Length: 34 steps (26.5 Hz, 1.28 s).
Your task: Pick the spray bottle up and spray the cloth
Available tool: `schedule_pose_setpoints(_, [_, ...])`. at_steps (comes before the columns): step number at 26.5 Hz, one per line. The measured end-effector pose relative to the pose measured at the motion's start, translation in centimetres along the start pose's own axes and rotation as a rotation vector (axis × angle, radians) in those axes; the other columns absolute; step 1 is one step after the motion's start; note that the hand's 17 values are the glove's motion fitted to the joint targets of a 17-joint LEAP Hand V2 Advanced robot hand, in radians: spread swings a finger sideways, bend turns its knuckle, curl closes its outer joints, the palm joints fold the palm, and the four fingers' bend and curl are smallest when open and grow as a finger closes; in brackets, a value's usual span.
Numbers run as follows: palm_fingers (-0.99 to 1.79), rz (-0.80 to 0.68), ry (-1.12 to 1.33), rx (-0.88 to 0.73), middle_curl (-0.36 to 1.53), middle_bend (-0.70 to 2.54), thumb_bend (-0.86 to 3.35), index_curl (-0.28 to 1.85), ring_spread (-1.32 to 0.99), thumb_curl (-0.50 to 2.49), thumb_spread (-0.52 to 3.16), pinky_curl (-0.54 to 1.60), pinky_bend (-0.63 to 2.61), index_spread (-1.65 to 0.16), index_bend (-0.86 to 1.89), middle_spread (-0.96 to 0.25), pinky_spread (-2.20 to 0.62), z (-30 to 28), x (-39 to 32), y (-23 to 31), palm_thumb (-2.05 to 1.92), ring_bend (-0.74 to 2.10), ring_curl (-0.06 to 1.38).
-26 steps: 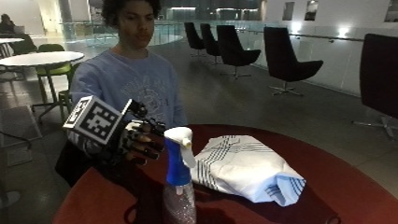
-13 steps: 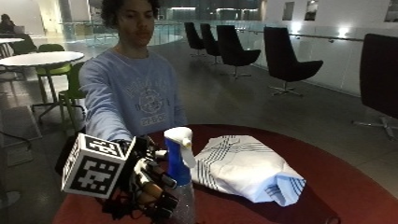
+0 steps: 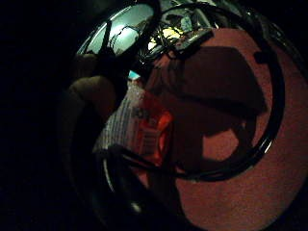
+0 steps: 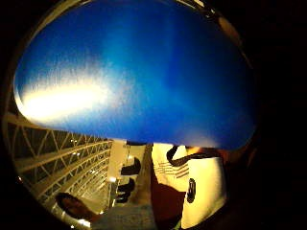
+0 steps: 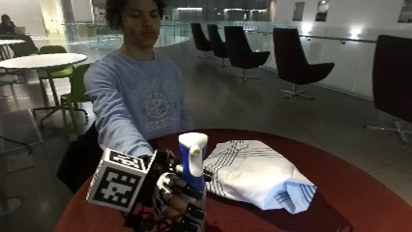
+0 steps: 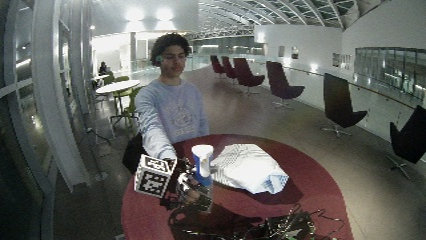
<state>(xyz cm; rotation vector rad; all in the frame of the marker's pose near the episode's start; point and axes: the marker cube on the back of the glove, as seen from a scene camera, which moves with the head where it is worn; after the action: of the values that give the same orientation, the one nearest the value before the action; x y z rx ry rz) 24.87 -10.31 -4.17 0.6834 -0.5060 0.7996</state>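
Note:
A spray bottle with a white head and blue neck stands upright near the front left of the round red table. My gloved right hand is wrapped round its lower body, fingers curled on it. The thumb side palm view is mostly filled by the blue bottle, and the little finger side shows its white and orange label. The white striped cloth lies bunched on the table just to the right of the bottle, apart from it. In the wide view the bottle, hand and cloth sit the same way.
A tangle of cables lies at the table's near edge. Bare red tabletop lies beyond the cloth on the right. Black chairs and a white café table stand well behind the person.
My hand came down from beside the bottle's neck to its lower body and closed round it. The bottle still stands in the same spot, and the cloth has not moved.

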Motion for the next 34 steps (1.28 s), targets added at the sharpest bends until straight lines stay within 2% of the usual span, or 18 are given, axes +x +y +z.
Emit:
schedule_pose_setpoints(2, [0.85, -0.012, -0.01, 0.034, 0.38, 0.29, 0.06, 0.21, -0.02, 0.38, 0.91, 0.34, 0.36, -0.35, 0.18, -0.05, 0.18, 0.1, -0.1, 0.0, 0.82, 0.44, 0.32])
schedule_pose_setpoints(7, [0.91, -0.038, -0.084, 0.06, 0.39, 0.29, 0.08, 0.24, -0.02, 0.44, 0.87, 0.34, 0.34, -0.33, 0.14, -0.06, 0.18, -0.3, -0.6, -0.3, 0.92, 0.44, 0.33])
schedule_pose_setpoints(12, [0.99, -0.087, -0.235, -0.01, 0.41, 0.31, 0.06, 0.24, -0.02, 0.49, 0.76, 0.34, 0.29, -0.31, 0.1, -0.08, 0.19, -1.6, -1.9, 1.2, 0.97, 0.5, 0.35])
schedule_pose_setpoints(16, [1.07, -0.143, -0.241, -0.163, 0.43, 0.35, 0.03, 0.24, -0.03, 0.52, 0.7, 0.33, 0.24, -0.29, 0.11, -0.09, 0.19, -2.9, -3.2, 3.5, 0.97, 0.55, 0.36])
schedule_pose_setpoints(25, [1.11, -0.245, -0.09, -0.591, 0.46, 0.39, -0.02, 0.24, -0.04, 0.56, 0.72, 0.34, 0.23, -0.27, 0.1, -0.08, 0.17, -4.4, -7.8, 8.4, 0.96, 0.58, 0.39])
schedule_pose_setpoints(34, [1.12, -0.231, 0.108, -0.878, 0.47, 0.39, -0.02, 0.25, -0.04, 0.58, 0.73, 0.35, 0.24, -0.25, 0.1, -0.09, 0.16, -3.0, -13.1, 10.2, 0.95, 0.6, 0.39])
